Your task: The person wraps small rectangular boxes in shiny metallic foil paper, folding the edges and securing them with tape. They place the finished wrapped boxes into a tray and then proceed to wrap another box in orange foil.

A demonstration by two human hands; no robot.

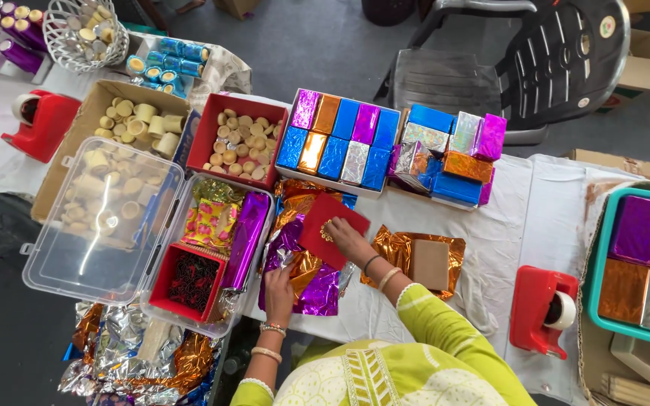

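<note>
My right hand (347, 239) rests on a red card (330, 222) with a small gold ornament, which lies on a pile of shiny purple and orange foil sheets (304, 282). My left hand (278, 284) presses flat on the purple foil just below it. To the right a plain brown box (430, 263) sits on an orange foil sheet (394, 252). Both arms wear bangles and yellow-green sleeves.
Foil-wrapped boxes (340, 139) fill a tray behind, more (451, 154) stacked beside it. A red box of round pieces (241, 141), a cardboard box (126, 124), a clear bin (212, 248), two red tape dispensers (542, 310) (39, 124), a teal tray (594, 271) and a black chair (551, 60) surround.
</note>
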